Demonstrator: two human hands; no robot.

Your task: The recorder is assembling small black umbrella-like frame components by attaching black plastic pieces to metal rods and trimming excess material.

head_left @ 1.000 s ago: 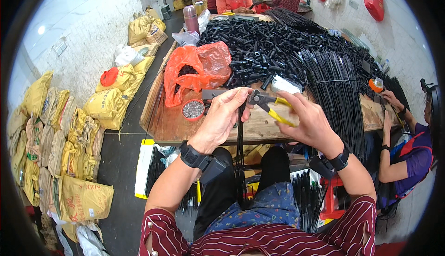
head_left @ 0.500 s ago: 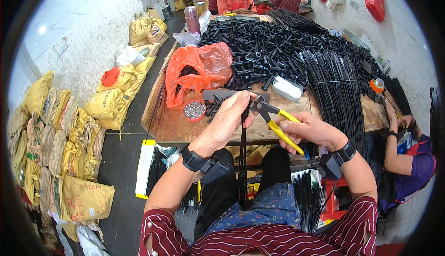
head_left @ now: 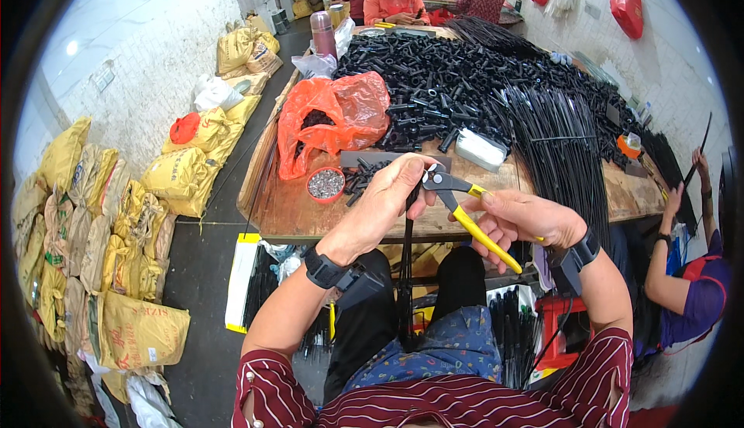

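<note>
My left hand (head_left: 391, 189) is closed around a bunch of thin black rods (head_left: 408, 281), whose lengths hang down between my knees. At its fingertips are the dark jaws of a pair of pliers with yellow handles (head_left: 487, 237). My right hand (head_left: 527, 217) holds the pliers, fingers lying between the spread handles and thumb on the upper one. What lies between the jaws is too small to make out. Beyond my left hand, short black tubes (head_left: 361, 175) lie near a red bowl of small metal pieces (head_left: 325, 185).
A big heap of black tubes (head_left: 434, 79) covers the far wooden table (head_left: 287, 215), with long black rods (head_left: 562, 157) at its right. An orange plastic bag (head_left: 360, 110) and a white box (head_left: 480, 149) stand nearby. A co-worker (head_left: 686, 288) sits at right; yellow sacks (head_left: 132, 234) line the left.
The pliers' handles have spread apart, and my right hand has loosened and shifted slightly right. My left hand stays nearly in place. The co-worker at right has raised a long black rod.
</note>
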